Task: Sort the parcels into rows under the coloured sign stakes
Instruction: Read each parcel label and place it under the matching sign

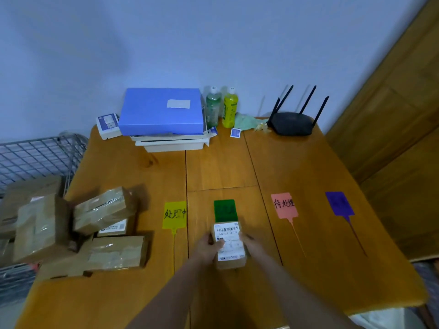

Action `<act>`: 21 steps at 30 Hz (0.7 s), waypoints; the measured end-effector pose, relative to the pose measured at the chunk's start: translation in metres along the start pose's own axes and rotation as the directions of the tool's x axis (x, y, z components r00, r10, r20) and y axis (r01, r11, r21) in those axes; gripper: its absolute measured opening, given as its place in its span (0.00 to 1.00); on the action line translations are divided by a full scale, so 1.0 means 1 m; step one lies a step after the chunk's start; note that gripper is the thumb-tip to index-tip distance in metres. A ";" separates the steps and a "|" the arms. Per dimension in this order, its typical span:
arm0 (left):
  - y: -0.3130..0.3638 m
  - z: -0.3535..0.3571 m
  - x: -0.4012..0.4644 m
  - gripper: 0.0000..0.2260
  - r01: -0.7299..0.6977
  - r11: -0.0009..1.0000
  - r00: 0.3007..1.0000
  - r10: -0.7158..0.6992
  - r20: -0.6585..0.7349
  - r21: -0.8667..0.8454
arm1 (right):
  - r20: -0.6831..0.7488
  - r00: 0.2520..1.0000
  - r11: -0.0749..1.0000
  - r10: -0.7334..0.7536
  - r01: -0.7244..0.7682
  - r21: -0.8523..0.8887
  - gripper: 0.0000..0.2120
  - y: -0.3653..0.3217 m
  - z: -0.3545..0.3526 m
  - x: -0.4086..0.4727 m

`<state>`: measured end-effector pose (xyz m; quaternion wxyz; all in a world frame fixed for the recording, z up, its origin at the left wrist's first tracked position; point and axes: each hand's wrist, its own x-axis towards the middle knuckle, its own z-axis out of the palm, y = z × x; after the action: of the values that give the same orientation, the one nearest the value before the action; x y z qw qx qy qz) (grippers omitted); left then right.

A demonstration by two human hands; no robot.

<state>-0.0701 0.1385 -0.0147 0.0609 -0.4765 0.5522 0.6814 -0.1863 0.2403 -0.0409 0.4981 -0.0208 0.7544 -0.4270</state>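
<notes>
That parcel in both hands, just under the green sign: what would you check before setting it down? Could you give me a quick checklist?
1. Hold: left hand and right hand both grip the parcel: ok.
2. Label readable: it faces up with the barcode showing, but the small print is blurred: cannot tell.
3. Right colour: writing on the green sign is unreadable: cannot tell.
4. Room below the sign: no other parcel lies there: ok.
5. Neighbouring signs clear: yellow sign and pink sign uncovered: ok.
6. Pile of unsorted parcels waiting at the left, leaning unevenly: not ok.
</notes>
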 end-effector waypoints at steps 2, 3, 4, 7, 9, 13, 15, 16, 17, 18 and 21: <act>-0.007 0.005 0.001 0.21 0.002 1.000 1.000 -0.002 -0.009 -0.009 | 0.008 0.999 0.999 0.032 -0.032 0.037 0.19 0.010 0.000 0.006; -0.007 0.006 0.000 0.21 -0.012 1.000 1.000 0.012 -0.016 -0.017 | -0.001 0.999 0.998 0.032 -0.032 0.051 0.18 0.012 0.000 0.009; -0.007 0.008 0.001 0.21 -0.025 0.999 0.999 0.024 -0.022 -0.025 | -0.015 1.000 0.998 0.022 -0.021 0.062 0.18 0.013 -0.001 0.011; -0.006 0.010 0.002 0.24 -0.045 0.999 0.998 0.044 -0.041 -0.012 | -0.083 0.997 0.998 -0.004 0.009 0.059 0.14 0.008 -0.003 0.013; -0.005 0.011 0.005 0.26 -0.051 0.999 0.997 0.051 -0.056 0.008 | -0.087 0.996 0.999 0.011 -0.007 0.046 0.12 0.006 -0.004 0.011; -0.004 0.012 0.006 0.27 -0.046 0.999 0.998 0.047 -0.030 0.025 | -0.035 0.996 0.997 0.076 -0.076 0.018 0.15 0.001 -0.005 0.006; -0.003 0.011 0.005 0.28 -0.034 0.999 0.999 0.034 -0.024 0.004 | -0.021 0.997 0.997 0.081 -0.081 -0.006 0.17 -0.002 -0.006 0.004; -0.001 0.010 0.004 0.29 -0.028 1.000 0.999 0.028 -0.023 -0.011 | -0.026 0.997 0.997 0.079 -0.079 -0.011 0.17 -0.005 -0.005 0.003; 0.000 0.009 0.004 0.29 -0.026 0.999 0.999 0.026 -0.025 -0.022 | -0.045 0.996 0.997 0.075 -0.076 -0.020 0.17 -0.010 -0.005 0.001; 0.001 0.007 0.003 0.29 -0.029 0.999 0.999 0.028 -0.031 -0.020 | -0.068 0.996 0.998 0.063 -0.065 -0.027 0.17 -0.013 -0.004 0.000; 0.007 -0.002 -0.003 0.27 -0.043 0.999 0.999 0.044 -0.026 0.016 | -0.154 0.988 0.997 0.016 -0.028 -0.077 0.18 -0.023 0.000 -0.005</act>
<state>-0.0717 0.1357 -0.0076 0.0423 -0.4729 0.5683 0.6720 -0.1927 0.2280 -0.0220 0.4422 0.0007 0.8070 -0.3915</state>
